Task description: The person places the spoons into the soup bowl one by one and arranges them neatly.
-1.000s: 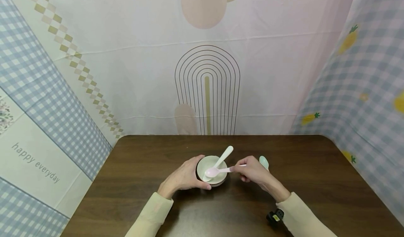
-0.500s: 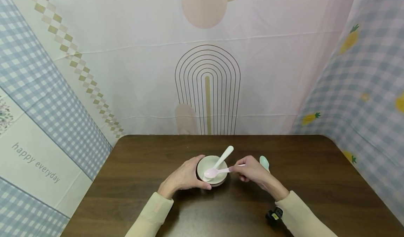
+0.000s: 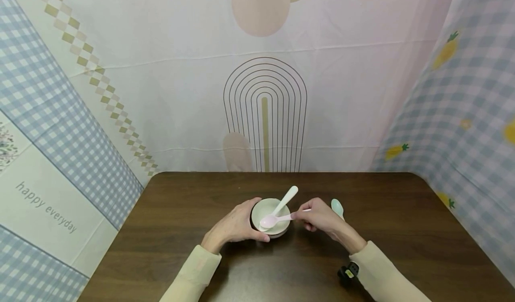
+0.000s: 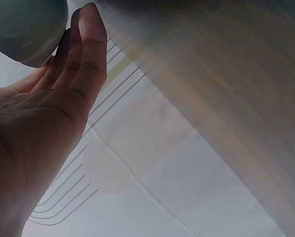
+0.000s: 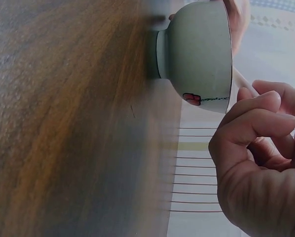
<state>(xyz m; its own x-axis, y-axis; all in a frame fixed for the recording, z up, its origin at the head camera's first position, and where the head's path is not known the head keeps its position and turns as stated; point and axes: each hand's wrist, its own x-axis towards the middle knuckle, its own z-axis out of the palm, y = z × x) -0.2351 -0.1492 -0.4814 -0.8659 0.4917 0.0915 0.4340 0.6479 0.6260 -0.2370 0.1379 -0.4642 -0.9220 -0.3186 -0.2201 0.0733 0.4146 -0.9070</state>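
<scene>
A small white bowl (image 3: 262, 207) with a thin dark rim stands upright on the table; the right wrist view shows its foot and a small red painted motif on its side (image 5: 202, 54). My left hand (image 3: 237, 223) grips it from the left, thumb at the near side and fingers round the far side. A white spoon (image 3: 286, 200) leans in it, handle sticking out past the far right rim. With thumb and fingertips, my right hand (image 3: 322, 217) pinches the handle of a pale pink spoon (image 3: 269, 221), whose head is over the bowl's inside, crossing the white spoon.
A mint-green spoon (image 3: 337, 206) lies on the brown wooden table (image 3: 169, 239) just beyond my right wrist, its handle partly hidden by the arm. A black device (image 3: 348, 272) sits at my right sleeve. A patterned cloth (image 3: 193, 114) hangs behind the table's far edge.
The pink spoon's head has shifted slightly left and toward me in the bowl, and my right hand has eased a little left with it. My left hand and the bowl have stayed put.
</scene>
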